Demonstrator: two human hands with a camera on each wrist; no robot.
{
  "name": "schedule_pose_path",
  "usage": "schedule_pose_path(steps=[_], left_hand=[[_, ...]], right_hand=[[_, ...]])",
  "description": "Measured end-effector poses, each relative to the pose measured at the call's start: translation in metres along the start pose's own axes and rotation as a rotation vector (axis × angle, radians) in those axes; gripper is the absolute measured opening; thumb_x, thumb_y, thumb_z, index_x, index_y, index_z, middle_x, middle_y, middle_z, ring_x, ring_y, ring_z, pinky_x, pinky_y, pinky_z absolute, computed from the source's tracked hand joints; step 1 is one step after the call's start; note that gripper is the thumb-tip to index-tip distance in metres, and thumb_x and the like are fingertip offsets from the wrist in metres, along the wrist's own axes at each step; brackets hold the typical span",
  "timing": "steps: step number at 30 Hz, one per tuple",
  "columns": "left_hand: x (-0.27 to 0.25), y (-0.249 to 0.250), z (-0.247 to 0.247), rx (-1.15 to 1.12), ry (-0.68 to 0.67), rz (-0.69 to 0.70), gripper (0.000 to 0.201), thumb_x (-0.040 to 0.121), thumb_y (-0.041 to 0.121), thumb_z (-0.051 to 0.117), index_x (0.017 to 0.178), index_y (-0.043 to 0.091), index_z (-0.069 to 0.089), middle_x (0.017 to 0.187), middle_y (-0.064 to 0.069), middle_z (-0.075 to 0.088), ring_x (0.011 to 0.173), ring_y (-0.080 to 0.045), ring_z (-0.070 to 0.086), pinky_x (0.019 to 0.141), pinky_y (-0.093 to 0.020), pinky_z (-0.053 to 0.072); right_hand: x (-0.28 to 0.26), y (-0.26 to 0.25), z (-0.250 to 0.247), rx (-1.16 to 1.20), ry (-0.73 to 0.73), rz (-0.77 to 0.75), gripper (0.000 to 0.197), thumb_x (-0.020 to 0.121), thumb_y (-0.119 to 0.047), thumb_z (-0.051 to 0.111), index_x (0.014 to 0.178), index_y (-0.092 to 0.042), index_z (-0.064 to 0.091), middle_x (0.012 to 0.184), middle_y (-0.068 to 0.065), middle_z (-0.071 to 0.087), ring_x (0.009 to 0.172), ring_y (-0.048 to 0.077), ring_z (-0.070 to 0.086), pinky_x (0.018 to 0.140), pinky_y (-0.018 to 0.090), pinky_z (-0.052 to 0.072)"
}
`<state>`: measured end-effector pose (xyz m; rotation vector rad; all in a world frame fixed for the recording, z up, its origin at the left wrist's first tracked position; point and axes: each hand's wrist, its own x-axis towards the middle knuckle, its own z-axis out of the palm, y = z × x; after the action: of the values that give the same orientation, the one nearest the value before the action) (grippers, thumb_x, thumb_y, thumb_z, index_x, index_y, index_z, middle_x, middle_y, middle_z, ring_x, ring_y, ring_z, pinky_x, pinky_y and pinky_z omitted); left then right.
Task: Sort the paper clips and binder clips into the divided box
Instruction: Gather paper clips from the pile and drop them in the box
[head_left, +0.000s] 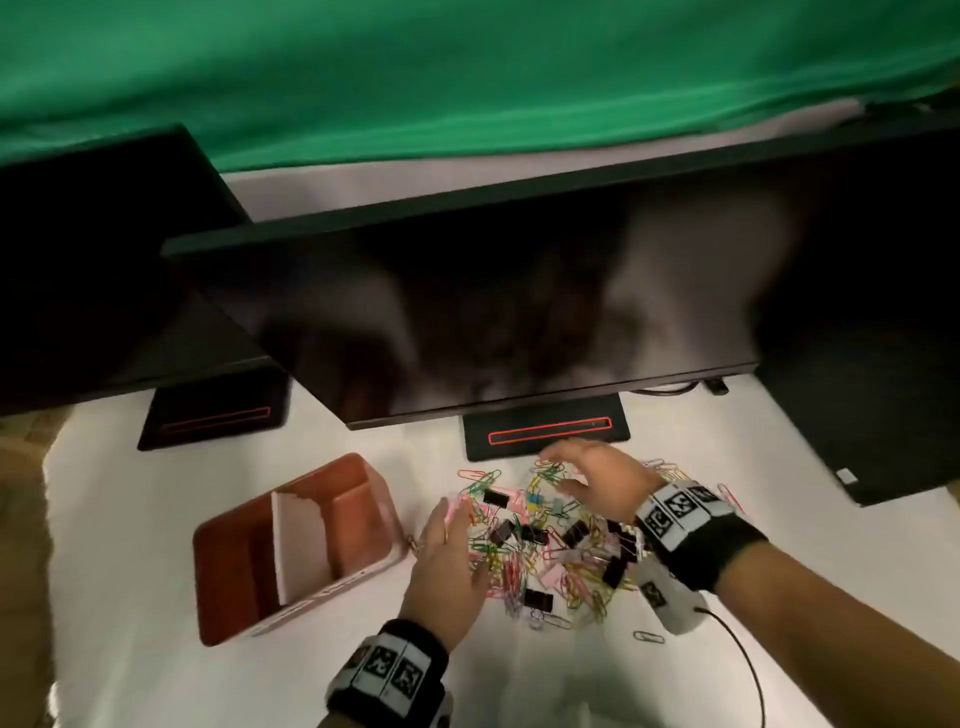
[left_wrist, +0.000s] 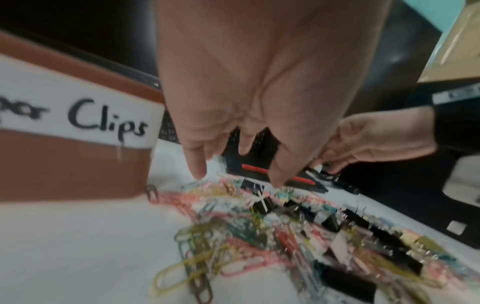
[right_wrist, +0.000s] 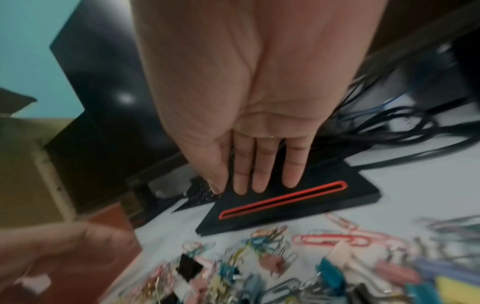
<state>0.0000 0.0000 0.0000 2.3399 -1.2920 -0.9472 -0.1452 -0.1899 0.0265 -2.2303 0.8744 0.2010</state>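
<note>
A brown divided box (head_left: 218, 629) with a white divider (head_left: 291, 540) sits on the white desk at left; its label (left_wrist: 78, 115) reads "Clips". To its right lies a mixed pile of coloured paper clips (head_left: 511, 571) and black binder clips (head_left: 496, 497). My left hand (head_left: 457, 535) hovers over the pile's left edge with straight fingers (left_wrist: 197, 170) and holds nothing I can see. Over the pile's far side, near the monitor stand, my right hand (head_left: 558, 473) is spread, its fingers (right_wrist: 255, 185) straight and empty.
A black monitor stand with a red slot (head_left: 545, 434) lies just behind the pile, under a large dark monitor (head_left: 467, 312). A second stand (head_left: 213, 421) is at back left, a black case (head_left: 857, 415) at right. One loose paper clip (head_left: 648, 636) lies near my right wrist's cable (head_left: 743, 654).
</note>
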Motion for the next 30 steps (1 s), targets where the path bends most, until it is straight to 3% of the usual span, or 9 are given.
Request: schedule_pose_path(steps=[4, 7, 9, 12, 15, 19, 26, 30], left_hand=[[0.027, -0.001, 0.010, 0.058, 0.097, -0.121, 0.077, 0.084, -0.001, 0.050, 0.146, 0.017, 0.007, 0.156, -0.007, -0.001, 0.144, -0.026, 0.001, 0.116, -0.039, 0.015], [0.037, -0.012, 0.017, 0.083, 0.108, -0.160, 0.069, 0.088, 0.002, 0.048, 0.145, 0.013, 0.012, 0.154, -0.010, 0.015, 0.142, -0.026, 0.013, 0.114, -0.037, 0.017], [0.040, -0.017, 0.019, 0.082, 0.147, -0.128, 0.056, 0.089, 0.008, 0.051, 0.140, 0.014, 0.029, 0.144, -0.007, 0.033, 0.133, -0.023, 0.031, 0.111, -0.034, 0.027], [0.044, -0.018, 0.018, 0.077, 0.191, -0.060, 0.031, 0.089, 0.008, 0.052, 0.118, 0.018, 0.055, 0.118, -0.001, 0.053, 0.107, -0.016, 0.050, 0.098, -0.030, 0.042], [0.046, -0.020, 0.017, 0.044, 0.179, -0.052, 0.015, 0.090, 0.012, 0.052, 0.101, 0.015, 0.061, 0.102, 0.000, 0.060, 0.092, -0.017, 0.056, 0.084, -0.033, 0.050], [0.046, -0.021, 0.014, -0.027, 0.170, -0.066, 0.013, 0.088, 0.008, 0.054, 0.095, 0.013, 0.063, 0.095, -0.003, 0.062, 0.087, -0.019, 0.057, 0.080, -0.033, 0.049], [0.026, -0.007, -0.006, -0.096, 0.278, 0.001, 0.013, 0.083, 0.005, 0.063, 0.095, 0.009, 0.069, 0.091, -0.006, 0.069, 0.080, -0.015, 0.061, 0.075, -0.020, 0.044], [0.001, 0.004, -0.027, -0.195, 0.368, 0.036, 0.013, 0.082, 0.008, 0.067, 0.093, 0.012, 0.070, 0.087, 0.003, 0.069, 0.072, 0.002, 0.059, 0.069, 0.000, 0.038]], right_hand=[[0.042, -0.006, 0.013, -0.217, -0.179, 0.009, 0.061, 0.083, 0.002, 0.050, 0.136, -0.027, 0.041, 0.145, -0.001, 0.042, 0.133, 0.020, 0.039, 0.111, 0.039, 0.034], [0.052, 0.003, 0.019, -0.377, -0.221, -0.018, 0.066, 0.079, 0.007, 0.050, 0.136, -0.024, 0.042, 0.143, 0.001, 0.041, 0.133, 0.024, 0.033, 0.109, 0.041, 0.032], [0.050, 0.006, 0.024, -0.446, -0.185, -0.054, 0.059, 0.081, 0.004, 0.050, 0.134, -0.022, 0.045, 0.138, 0.001, 0.043, 0.129, 0.025, 0.033, 0.104, 0.041, 0.035], [0.047, 0.013, 0.033, -0.402, -0.138, -0.028, 0.044, 0.086, -0.002, 0.050, 0.127, -0.017, 0.050, 0.130, 0.004, 0.048, 0.119, 0.025, 0.041, 0.098, 0.037, 0.040], [0.044, 0.019, 0.035, -0.290, -0.147, 0.088, 0.027, 0.089, -0.008, 0.049, 0.114, -0.014, 0.055, 0.119, 0.007, 0.056, 0.109, 0.024, 0.052, 0.089, 0.034, 0.045], [0.038, 0.019, 0.033, -0.314, -0.195, 0.153, 0.019, 0.093, -0.019, 0.045, 0.106, -0.015, 0.058, 0.106, 0.006, 0.063, 0.096, 0.023, 0.059, 0.083, 0.033, 0.050], [0.025, 0.020, 0.027, -0.326, -0.160, 0.105, 0.018, 0.092, -0.023, 0.045, 0.099, -0.019, 0.062, 0.102, 0.001, 0.066, 0.092, 0.020, 0.060, 0.086, 0.034, 0.050], [0.010, 0.002, 0.016, -0.213, -0.082, 0.021, 0.022, 0.094, -0.024, 0.046, 0.105, -0.018, 0.063, 0.106, 0.001, 0.065, 0.094, 0.020, 0.061, 0.084, 0.033, 0.050]])
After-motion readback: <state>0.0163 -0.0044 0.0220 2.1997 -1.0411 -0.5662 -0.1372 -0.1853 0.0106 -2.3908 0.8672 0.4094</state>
